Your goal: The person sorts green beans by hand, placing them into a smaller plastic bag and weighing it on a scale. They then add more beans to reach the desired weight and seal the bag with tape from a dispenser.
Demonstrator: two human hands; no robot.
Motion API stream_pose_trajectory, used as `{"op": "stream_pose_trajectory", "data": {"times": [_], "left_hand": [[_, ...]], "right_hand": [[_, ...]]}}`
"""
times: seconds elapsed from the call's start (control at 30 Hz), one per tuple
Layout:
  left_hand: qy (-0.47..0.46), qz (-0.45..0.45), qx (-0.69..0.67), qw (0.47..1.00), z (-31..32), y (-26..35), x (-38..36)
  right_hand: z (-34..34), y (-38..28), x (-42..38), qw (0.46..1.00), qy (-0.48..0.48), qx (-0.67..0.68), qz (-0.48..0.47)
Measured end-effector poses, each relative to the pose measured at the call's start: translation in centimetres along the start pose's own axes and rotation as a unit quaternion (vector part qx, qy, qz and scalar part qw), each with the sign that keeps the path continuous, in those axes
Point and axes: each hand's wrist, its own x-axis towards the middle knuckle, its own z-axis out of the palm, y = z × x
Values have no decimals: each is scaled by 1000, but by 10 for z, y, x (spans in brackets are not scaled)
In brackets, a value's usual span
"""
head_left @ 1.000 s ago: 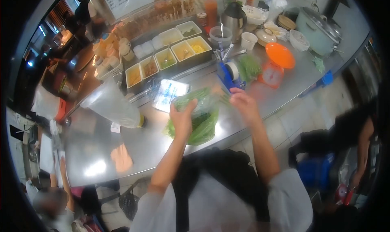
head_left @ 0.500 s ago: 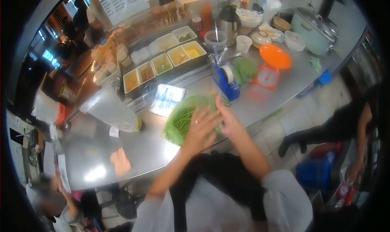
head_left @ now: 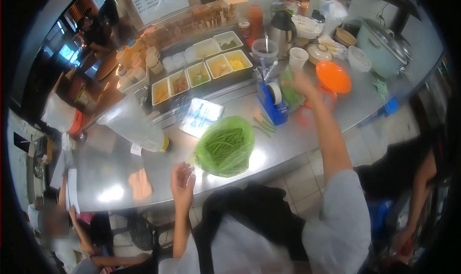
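A green plastic bag (head_left: 244, 164), its mouth wide open, holds long green beans (head_left: 223, 146) on the steel counter (head_left: 168, 178). My left hand (head_left: 182, 178) is just left of the bag, empty, its fingers loosely curled and apart. My right hand (head_left: 301, 83) reaches over a green bundle (head_left: 291, 95) between the blue tape dispenser (head_left: 273, 106) and the orange scale (head_left: 322, 98); blur hides whether its fingers grip the bundle. A few loose beans (head_left: 264, 124) lie between the bag and the dispenser.
Food trays (head_left: 199, 75) line the counter's back. An orange plate (head_left: 333, 77) tops the scale. A white packet (head_left: 202, 116), a clear bag (head_left: 132, 125) and an orange cloth (head_left: 139, 183) lie left. People are at both sides, one with a bare arm (head_left: 418, 197) at right.
Both hands have come away from the green bag. My left hand moved left and down, my right hand up and right to the green bundle. The bag's mouth and the loose beans now show.
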Motion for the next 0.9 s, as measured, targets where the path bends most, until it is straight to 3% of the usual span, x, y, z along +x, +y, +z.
{"op": "stream_pose_trajectory", "data": {"times": [0.1, 0.2, 0.23, 0.33, 0.37, 0.4, 0.47, 0.53, 0.57, 0.63, 0.67, 0.7, 0.73, 0.77, 0.8, 0.87, 0.9], "left_hand": [[30, -21, 12, 999, -6, -5, -10], [64, -13, 40, 997, -12, -14, -19], [69, -18, 38, 997, -12, -14, -20], [80, -15, 34, 996, -12, -19, -21], [85, -11, 48, 995, -12, -22, -22], [92, -9, 63, 994, -13, -26, -24], [83, -20, 56, 995, -11, -33, -24], [65, -30, 52, 996, -11, -30, -26], [52, -28, 58, 997, -16, -34, -25], [66, 15, 73, 995, -22, -31, -19], [85, 15, 81, 993, -36, -30, -16], [127, 65, 215, 966, -48, -33, -12], [163, 111, 342, 919, -58, -39, -5], [222, 105, 409, 879, -82, -54, 4], [279, 94, 471, 831, -113, -69, 9], [421, 46, 586, 690, -157, -80, 13], [420, 45, 588, 690, -176, -97, 7]], "right_hand": [[24, 4, 6, 998, -5, -63, 17], [19, 3, 16, 998, -45, 15, 44], [14, -6, 14, 999, -18, 11, 25], [6, -8, 21, 997, -57, -34, 41], [11, -9, 8, 991, 55, -123, -17], [6, -17, -4, 991, 51, -122, -24], [-1, -41, -18, 972, -55, -215, 79], [13, -10, -9, 968, -55, -220, 105], [19, 9, -5, 976, -37, -198, 85], [37, 58, 5, 988, 42, -142, -49], [44, 78, 13, 986, 26, -165, -22], [48, 85, 15, 981, 12, -195, 7], [40, 61, 1, 968, 79, -238, -13], [26, 22, -14, 948, 148, -279, -34], [21, -6, -21, 949, 147, -277, -45], [17, -60, -43, 962, 208, -46, -172], [17, -117, -66, 985, 120, 85, -91]]}}
